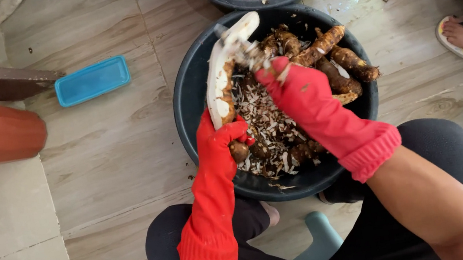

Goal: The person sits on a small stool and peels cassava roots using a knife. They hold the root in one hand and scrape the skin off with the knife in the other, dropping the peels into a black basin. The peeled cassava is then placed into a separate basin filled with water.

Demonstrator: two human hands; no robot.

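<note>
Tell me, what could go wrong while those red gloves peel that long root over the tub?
The right hand works a small blade, hard to see, close to the left hand gripping the half-peeled root; a slip might nick that glove. The root's bare white flesh looks slick, so it could slide from the grip into the dark tub. Peelings could spill onto the floor.

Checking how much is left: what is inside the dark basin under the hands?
The dark basin holds unpeeled brown roots and a heap of peel scraps. The gloved hands and the half-peeled root cover part of it; its bottom is hidden.
</note>
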